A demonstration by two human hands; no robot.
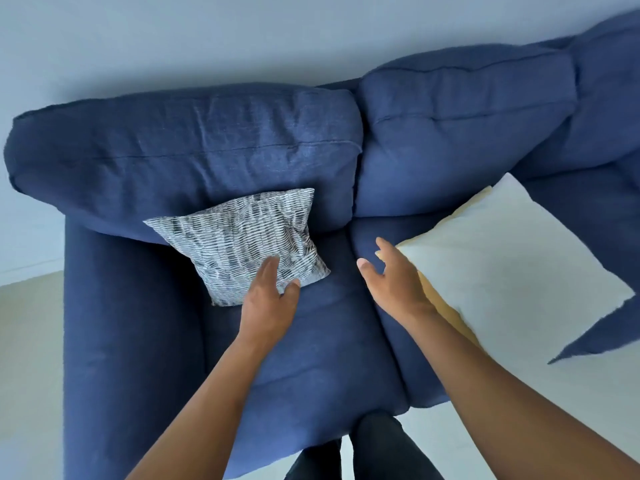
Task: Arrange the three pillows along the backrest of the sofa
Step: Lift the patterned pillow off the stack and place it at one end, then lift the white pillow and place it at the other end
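Head view, looking down on a dark blue sofa (311,341) set against a pale wall. A grey-and-white patterned pillow (239,242) leans tilted against the left backrest cushion (194,157), its upper edge on the backrest and its lower corner on the left seat cushion. The left hand (268,299) is at that lower edge, fingers spread and laid on the fabric, thumb apart; its grip is loose and unclamped, closed on nothing. The right hand (394,278) hovers over the seam between the two seat cushions, fingers extended and apart, holding nothing, just beside the near corner of a white pillow (512,265). The white pillow lies flat on the right seat cushion, well short of the right backrest cushion (460,133), and a yellow edge (446,306) shows beneath it, probably the third pillow, though most of it is hidden. Judged progress: one pillow roughly placed, two not yet at the backrest. Risks: the patterned pillow sits askew and could slump forward onto the seat if released without being squared; a grasp on the white pillow's corner alone could drag the yellow one beneath toward the front edge of the seat and onto the floor
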